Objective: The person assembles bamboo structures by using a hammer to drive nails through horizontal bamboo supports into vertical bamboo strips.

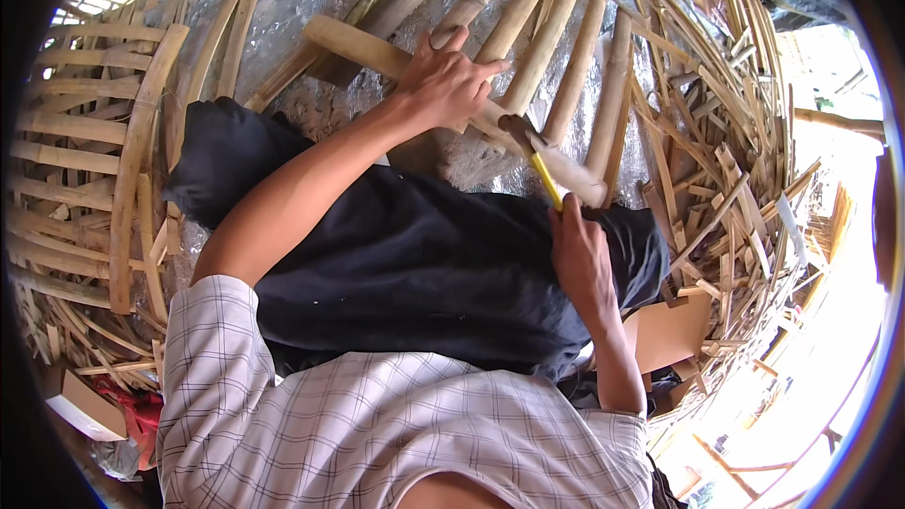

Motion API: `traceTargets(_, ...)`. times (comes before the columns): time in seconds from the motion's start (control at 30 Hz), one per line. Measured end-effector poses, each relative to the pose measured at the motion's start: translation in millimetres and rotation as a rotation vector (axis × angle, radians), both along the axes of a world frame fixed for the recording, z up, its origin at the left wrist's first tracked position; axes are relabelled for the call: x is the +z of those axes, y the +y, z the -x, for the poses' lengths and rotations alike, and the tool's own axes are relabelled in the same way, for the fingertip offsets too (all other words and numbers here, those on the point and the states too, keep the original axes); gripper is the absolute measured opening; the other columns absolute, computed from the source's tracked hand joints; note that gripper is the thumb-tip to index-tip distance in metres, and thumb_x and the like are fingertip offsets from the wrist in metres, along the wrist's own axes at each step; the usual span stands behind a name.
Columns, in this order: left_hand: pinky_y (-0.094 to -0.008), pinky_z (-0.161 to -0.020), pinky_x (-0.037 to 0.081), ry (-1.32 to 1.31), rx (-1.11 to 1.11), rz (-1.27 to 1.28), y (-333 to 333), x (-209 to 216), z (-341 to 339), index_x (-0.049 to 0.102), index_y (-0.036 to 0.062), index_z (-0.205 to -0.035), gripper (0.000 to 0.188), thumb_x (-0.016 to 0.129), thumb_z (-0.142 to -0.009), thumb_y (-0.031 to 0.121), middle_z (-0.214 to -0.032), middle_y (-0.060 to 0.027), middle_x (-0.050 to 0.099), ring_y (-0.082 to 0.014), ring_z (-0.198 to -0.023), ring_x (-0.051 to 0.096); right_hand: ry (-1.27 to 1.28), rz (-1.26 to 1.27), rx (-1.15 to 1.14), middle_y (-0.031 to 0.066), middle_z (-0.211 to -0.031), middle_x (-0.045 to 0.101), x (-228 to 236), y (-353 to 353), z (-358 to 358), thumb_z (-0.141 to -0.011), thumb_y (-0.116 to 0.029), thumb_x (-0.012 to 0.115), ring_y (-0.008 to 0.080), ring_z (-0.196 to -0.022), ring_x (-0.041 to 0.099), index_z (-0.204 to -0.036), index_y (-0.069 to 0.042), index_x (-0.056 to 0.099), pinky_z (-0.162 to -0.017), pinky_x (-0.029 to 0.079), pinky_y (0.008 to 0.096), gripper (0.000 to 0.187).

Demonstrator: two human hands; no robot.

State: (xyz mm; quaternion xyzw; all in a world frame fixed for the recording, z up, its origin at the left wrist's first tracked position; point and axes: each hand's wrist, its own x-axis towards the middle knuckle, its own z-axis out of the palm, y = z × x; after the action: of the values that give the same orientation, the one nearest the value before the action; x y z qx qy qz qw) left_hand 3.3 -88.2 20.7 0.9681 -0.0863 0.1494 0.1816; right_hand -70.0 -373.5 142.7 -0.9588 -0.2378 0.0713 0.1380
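A thick bamboo pole [353,45] runs slantwise in front of my knees, crossing the near ends of several bamboo bars [566,66]. Over its middle lies my left hand [448,85], gripping it with one finger stretched out to the right. My right hand [580,245] is closed around the yellow handle of what looks like a hammer [547,179]. Its dark head is close to the pole, right of my left hand; whether they touch I cannot tell. Beneath the pole sits a rough grey block [471,162].
At the left stands a slatted bamboo panel [132,160]. Loose bamboo strips and offcuts [726,198] are heaped on the right. A cardboard piece [669,332] lies near my right forearm, and a cardboard box [90,405] at lower left. Dark cloth [405,264] covers my legs.
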Motion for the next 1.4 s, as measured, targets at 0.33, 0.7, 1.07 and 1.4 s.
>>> traceTargets(0.33, -0.0611, -0.098, 0.042, -0.004, 0.002, -0.081, 0, 1, -1, 0.072, 0.0276, -0.133, 0.040, 0.053, -0.099, 0.023, -0.072, -0.0063, 0.072, -0.0308, -0.124, 0.057, 0.074, 0.047, 0.039, 0.0271, -0.069, 0.060, 5, 0, 4, -0.103, -0.017, 0.064, 0.0458, -0.062, 0.058, -0.117, 0.001, 0.056, -0.054, 0.044, 0.0513, 0.024)
traceTargets(0.7, -0.0536, -0.098, 0.045, -0.107, -0.009, -0.229, -7, 22, 10, 0.067, 0.0145, -0.138, 0.043, 0.060, -0.097, 0.026, -0.121, -0.0158, 0.059, -0.0271, -0.118, 0.057, 1.061, -0.790, -0.657, -0.0060, -0.063, 0.029, 15, -59, -11, -0.113, -0.039, 0.046, 0.0026, -0.044, 0.023, -0.092, -0.012, 0.045, -0.037, 0.017, 0.0214, 0.034)
traceTargets(1.07, -0.0561, -0.124, 0.025, -0.022, -0.255, -0.108, -48, 7, 31, 0.051, 0.0076, -0.149, 0.078, 0.050, -0.099, 0.067, -0.154, -0.0103, 0.048, -0.0267, -0.151, 0.038, 1.224, -0.994, -0.710, -0.0060, -0.062, 0.030, 21, -99, -52, -0.113, -0.046, 0.043, 0.0028, -0.044, 0.023, -0.091, -0.012, 0.045, -0.035, 0.018, 0.0206, 0.040)
traceTargets(1.4, -0.0519, -0.124, 0.027, -0.003, -0.251, -0.139, -51, 17, 33, 0.049, 0.0005, -0.151, 0.091, 0.058, -0.092, 0.070, -0.160, -0.0113, 0.047, -0.0288, -0.152, 0.038, 1.190, -0.867, -0.625, -0.0053, -0.060, 0.030, 24, -103, -57, -0.112, -0.043, 0.047, 0.0038, -0.041, 0.023, -0.091, -0.013, 0.043, -0.035, 0.016, 0.0219, 0.037)
